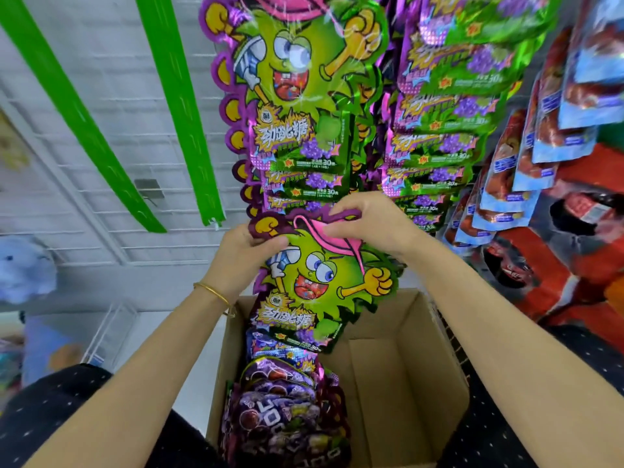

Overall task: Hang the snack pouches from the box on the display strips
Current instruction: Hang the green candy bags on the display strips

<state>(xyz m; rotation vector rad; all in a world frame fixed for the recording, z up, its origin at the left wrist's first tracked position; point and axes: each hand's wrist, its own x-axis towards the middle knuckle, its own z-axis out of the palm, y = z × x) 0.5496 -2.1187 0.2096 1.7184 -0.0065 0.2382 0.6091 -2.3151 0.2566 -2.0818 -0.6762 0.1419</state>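
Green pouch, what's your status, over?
Left hand and right hand pinch green pouch top. Held under hanging pouches. Spare pouches in box. Nothing blocking.

Bare green strips (pixel 179 106) left, hung pouches (pixel 297 96) crowding centre and right, box (pixel 439 366) right half open

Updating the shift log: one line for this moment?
stage: hanging | left hand: grips green pouch | right hand: pinches its top | box: holds purple pouches

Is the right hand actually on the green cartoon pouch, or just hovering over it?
Touching. In the head view the right hand has its fingers curled over the pink top of the green cartoon pouch, pinching it.
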